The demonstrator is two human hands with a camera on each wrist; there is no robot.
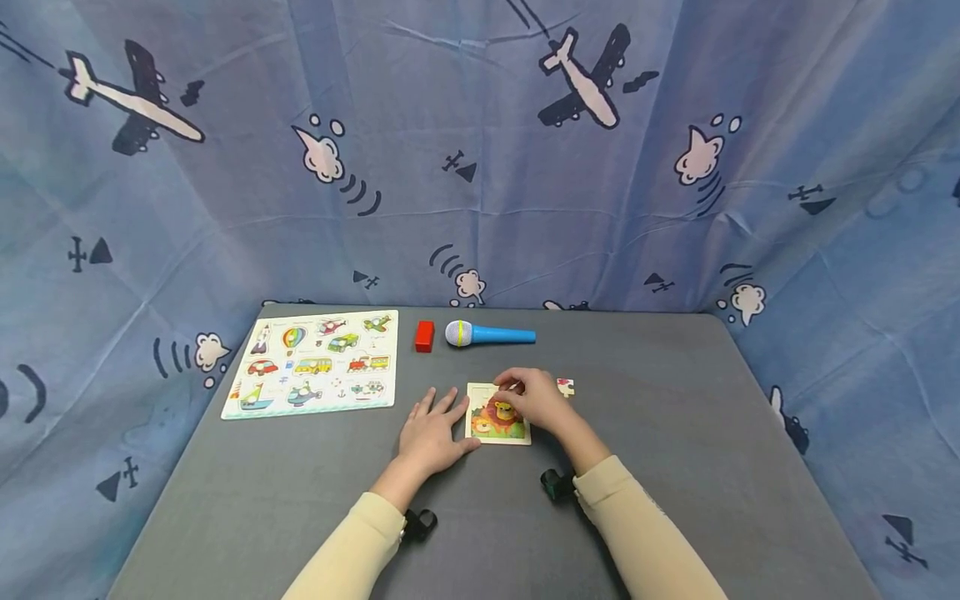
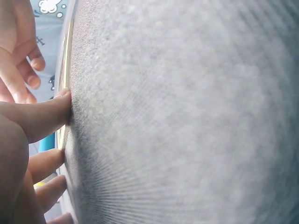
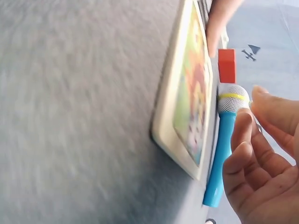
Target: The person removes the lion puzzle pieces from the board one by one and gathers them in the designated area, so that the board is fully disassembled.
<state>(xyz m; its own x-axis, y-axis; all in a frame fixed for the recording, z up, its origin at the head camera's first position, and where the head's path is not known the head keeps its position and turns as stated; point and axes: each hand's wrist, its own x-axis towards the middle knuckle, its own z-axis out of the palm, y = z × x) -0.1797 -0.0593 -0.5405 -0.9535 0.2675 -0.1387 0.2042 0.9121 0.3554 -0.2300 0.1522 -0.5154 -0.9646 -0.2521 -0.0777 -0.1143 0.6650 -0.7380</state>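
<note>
A small square lion puzzle (image 1: 498, 427) in a pale wooden frame lies on the grey table. My left hand (image 1: 431, 437) rests at its left side with fingers spread; the thumb (image 2: 51, 112) and forefinger touch the frame's edge. Over the puzzle's upper part is my right hand (image 1: 536, 398), fingers curled. In the right wrist view its thumb and forefinger pinch what looks like a puzzle piece (image 3: 251, 104), only a thin sliver showing. Another puzzle piece (image 1: 565, 387), white and red, lies just right of the right hand. The hand hides part of the puzzle's top.
Behind the puzzle lie a blue toy microphone (image 1: 498, 335) and a red block (image 1: 424, 337). A large vehicle picture board (image 1: 315, 367) sits at the back left of the table (image 1: 675, 433). A blue curtain (image 1: 480, 167) printed with planes hangs beyond the table's far edge.
</note>
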